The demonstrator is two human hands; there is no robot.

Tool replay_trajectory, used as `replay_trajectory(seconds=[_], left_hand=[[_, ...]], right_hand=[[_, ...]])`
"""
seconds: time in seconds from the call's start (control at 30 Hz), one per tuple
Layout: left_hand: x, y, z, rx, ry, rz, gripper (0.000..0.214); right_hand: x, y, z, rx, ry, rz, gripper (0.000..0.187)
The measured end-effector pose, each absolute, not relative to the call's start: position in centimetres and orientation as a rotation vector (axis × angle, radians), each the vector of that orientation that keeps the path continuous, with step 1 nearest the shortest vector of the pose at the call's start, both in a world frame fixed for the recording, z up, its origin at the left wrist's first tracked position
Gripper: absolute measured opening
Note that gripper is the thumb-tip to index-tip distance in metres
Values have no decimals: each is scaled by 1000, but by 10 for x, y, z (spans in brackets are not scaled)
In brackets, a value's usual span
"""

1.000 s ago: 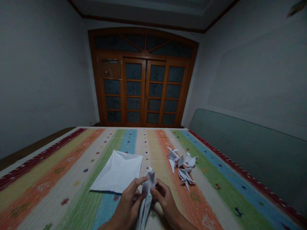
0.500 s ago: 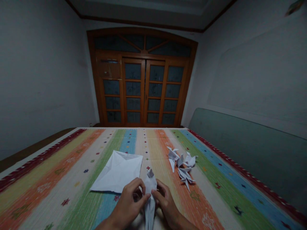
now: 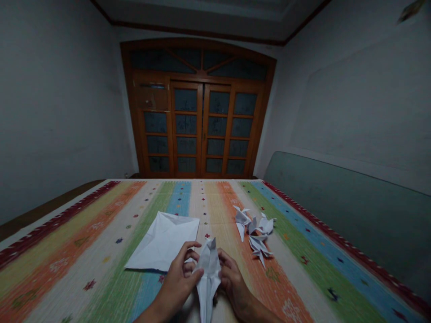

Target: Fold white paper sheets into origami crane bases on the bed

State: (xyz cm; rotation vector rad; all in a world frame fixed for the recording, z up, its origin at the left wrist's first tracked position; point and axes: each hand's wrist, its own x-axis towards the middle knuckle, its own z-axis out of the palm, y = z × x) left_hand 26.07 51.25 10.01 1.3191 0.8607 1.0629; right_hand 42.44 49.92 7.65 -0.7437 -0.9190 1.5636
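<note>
Between my left hand [image 3: 178, 282] and my right hand [image 3: 234, 282] stands a folded white paper model [image 3: 209, 278], long and pointed at its lower end. Both hands pinch its sides, and its lower tip reaches the bottom of the view. Just beyond my left hand lies a creased square sheet of white paper [image 3: 162, 241], nearly flat, with my fingers close to its near edge. Several folded white paper cranes [image 3: 257, 231] sit in a loose group to the right, apart from my right hand.
A striped, multicoloured woven cloth [image 3: 87, 255] covers the wide surface beneath everything. A green padded panel [image 3: 346, 215] runs along its right side. Brown wooden glazed doors [image 3: 198, 121] stand at the far end, between pale walls.
My hands have spread slightly apart, and the paper model between them now shows more of its upper part. The flat sheet and the paper cranes stay in place.
</note>
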Motion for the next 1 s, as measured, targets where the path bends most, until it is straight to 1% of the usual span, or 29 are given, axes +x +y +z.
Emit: replay_trajectory(seconds=[0.03, 0.1, 0.2, 0.27, 0.5, 0.63, 0.87, 1.0], left_hand=[[260, 515, 98, 1299, 847, 1059, 53], [259, 519, 96, 1266, 815, 1051, 53], [258, 519, 99, 1247, 760, 1018, 41], [258, 516, 102, 1246, 755, 988, 33], [261, 514, 101, 1174, 794, 987, 37], [263, 514, 99, 1091, 808, 974, 38], [267, 510, 94, 1165, 763, 879, 48], [266, 510, 89, 1296, 735, 916, 44]], right_hand=[[425, 499, 77, -734, -917, 1553, 26], [425, 499, 77, -712, -924, 1531, 35], [426, 499, 76, -683, -950, 1506, 52], [427, 500, 76, -673, -966, 1503, 59], [429, 502, 77, -653, -919, 1509, 72], [428, 501, 80, -653, -880, 1535, 73], [424, 496, 83, -642, -923, 1512, 63], [426, 497, 79, -650, -994, 1470, 59]])
